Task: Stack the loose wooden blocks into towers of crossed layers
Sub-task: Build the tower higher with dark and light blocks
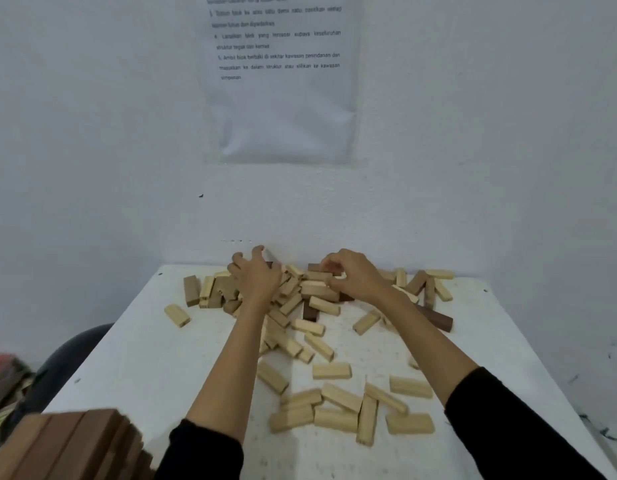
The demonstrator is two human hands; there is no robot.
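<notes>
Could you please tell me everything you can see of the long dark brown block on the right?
The dark brown block is a long rectangular bar, seemingly stained wood, far darker than the pale blocks nearby. It lies flat on the white table, set diagonally, its far end hidden behind the right forearm, its square-cut near end free and pointing right.

White wall [92, 133], printed sheet [282, 98] taped up, white table [127, 358], dark chair [66, 370]
</notes>
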